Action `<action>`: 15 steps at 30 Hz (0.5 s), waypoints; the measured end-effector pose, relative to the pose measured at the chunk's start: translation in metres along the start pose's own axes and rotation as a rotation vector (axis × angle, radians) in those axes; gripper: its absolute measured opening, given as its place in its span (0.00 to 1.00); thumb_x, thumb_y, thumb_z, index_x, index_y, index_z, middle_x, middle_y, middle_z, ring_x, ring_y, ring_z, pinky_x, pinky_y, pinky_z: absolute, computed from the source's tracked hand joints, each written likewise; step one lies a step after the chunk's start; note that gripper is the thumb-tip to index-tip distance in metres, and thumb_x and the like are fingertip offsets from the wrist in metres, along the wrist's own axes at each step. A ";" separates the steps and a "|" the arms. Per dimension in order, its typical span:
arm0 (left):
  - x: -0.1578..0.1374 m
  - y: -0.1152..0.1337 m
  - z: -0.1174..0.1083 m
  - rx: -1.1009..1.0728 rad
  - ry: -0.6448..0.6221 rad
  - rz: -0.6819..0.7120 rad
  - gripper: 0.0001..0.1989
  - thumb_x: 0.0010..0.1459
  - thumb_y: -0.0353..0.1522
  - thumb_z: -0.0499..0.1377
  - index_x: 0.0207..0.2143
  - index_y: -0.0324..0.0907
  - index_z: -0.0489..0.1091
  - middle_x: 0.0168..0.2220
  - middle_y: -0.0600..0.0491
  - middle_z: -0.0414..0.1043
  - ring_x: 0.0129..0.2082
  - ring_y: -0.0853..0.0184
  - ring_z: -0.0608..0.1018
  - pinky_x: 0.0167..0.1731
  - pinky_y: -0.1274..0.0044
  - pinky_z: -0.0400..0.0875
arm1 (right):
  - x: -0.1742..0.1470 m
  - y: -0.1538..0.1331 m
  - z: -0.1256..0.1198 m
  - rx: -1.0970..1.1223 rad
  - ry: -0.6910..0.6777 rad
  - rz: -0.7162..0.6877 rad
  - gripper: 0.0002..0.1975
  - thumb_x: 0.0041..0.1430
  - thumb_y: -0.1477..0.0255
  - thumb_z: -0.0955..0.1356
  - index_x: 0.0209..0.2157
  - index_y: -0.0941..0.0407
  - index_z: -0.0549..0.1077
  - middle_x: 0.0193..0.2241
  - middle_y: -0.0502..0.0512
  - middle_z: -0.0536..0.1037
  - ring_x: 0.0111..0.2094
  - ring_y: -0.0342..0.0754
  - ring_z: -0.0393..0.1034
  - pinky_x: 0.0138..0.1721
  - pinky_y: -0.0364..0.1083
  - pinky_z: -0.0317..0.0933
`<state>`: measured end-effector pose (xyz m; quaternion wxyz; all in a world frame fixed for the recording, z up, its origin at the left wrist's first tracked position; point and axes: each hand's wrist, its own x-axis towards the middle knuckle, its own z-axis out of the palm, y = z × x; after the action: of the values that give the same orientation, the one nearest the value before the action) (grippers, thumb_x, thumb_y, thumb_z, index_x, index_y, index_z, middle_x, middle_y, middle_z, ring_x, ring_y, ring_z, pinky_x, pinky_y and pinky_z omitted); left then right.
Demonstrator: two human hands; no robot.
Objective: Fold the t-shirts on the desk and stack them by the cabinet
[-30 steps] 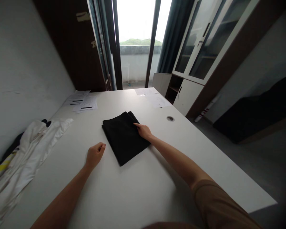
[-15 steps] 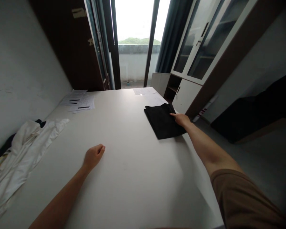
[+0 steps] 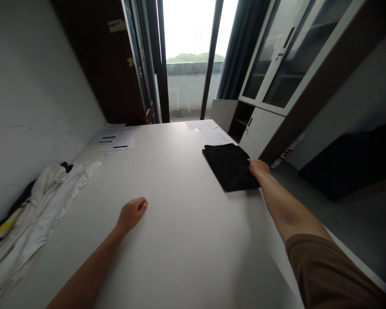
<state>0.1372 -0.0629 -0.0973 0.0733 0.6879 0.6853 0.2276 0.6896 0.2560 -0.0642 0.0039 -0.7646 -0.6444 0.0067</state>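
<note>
A folded black cloth (image 3: 230,167) lies flat near the right edge of the white table (image 3: 173,240), its layers slightly offset at the left side. My right hand (image 3: 259,167) grips the right edge of this cloth, thumb on top and the other fingers hidden. My left hand (image 3: 133,213) rests on the tabletop as a loose fist, well to the left of the cloth, and nothing shows in it.
Crumpled white fabric (image 3: 48,206) with dark and yellow pieces lies along the left wall. Printed papers (image 3: 116,139) sit at the far left corner, more sheets (image 3: 209,131) at the far right. A white cabinet (image 3: 260,131) stands beyond the right edge.
My right hand has moved from the top of the black cloth to its right edge. The cloth's raised far right corner now lies flatter. The view has shifted slightly left.
</note>
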 end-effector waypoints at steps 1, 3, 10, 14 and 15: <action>0.000 0.001 -0.001 0.000 -0.004 -0.003 0.15 0.67 0.39 0.49 0.31 0.45 0.69 0.26 0.56 0.69 0.26 0.66 0.71 0.29 0.77 0.58 | 0.002 0.001 0.002 0.013 0.002 0.024 0.24 0.69 0.73 0.58 0.62 0.53 0.72 0.58 0.68 0.74 0.54 0.61 0.71 0.50 0.55 0.64; 0.000 0.002 -0.003 -0.007 -0.013 -0.003 0.14 0.67 0.38 0.49 0.31 0.45 0.69 0.26 0.56 0.71 0.27 0.66 0.72 0.29 0.77 0.58 | 0.005 0.002 0.005 0.033 0.019 0.066 0.24 0.69 0.73 0.57 0.59 0.56 0.75 0.56 0.71 0.74 0.54 0.61 0.71 0.49 0.56 0.64; -0.003 0.004 -0.010 -0.095 -0.030 0.009 0.13 0.66 0.37 0.50 0.34 0.44 0.73 0.29 0.54 0.73 0.28 0.66 0.73 0.30 0.76 0.61 | -0.036 -0.042 0.005 0.011 0.351 -0.174 0.22 0.70 0.66 0.60 0.57 0.57 0.75 0.60 0.68 0.69 0.62 0.63 0.57 0.58 0.58 0.56; -0.004 0.002 -0.011 -0.136 -0.022 0.027 0.13 0.66 0.35 0.51 0.34 0.44 0.73 0.30 0.53 0.74 0.29 0.65 0.73 0.30 0.76 0.62 | -0.091 -0.089 0.025 0.027 0.338 -0.404 0.27 0.70 0.55 0.61 0.64 0.52 0.68 0.66 0.63 0.63 0.68 0.60 0.49 0.63 0.58 0.51; -0.005 0.002 -0.011 -0.145 -0.020 0.034 0.12 0.66 0.35 0.51 0.34 0.44 0.73 0.30 0.53 0.74 0.29 0.65 0.73 0.31 0.76 0.62 | -0.104 -0.097 0.032 0.017 0.304 -0.436 0.29 0.69 0.53 0.61 0.66 0.51 0.66 0.67 0.62 0.61 0.68 0.61 0.47 0.63 0.60 0.50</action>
<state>0.1347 -0.0699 -0.0879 0.1260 0.6946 0.6543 0.2712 0.5758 0.1703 -0.0942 0.1084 -0.5999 -0.7858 -0.1041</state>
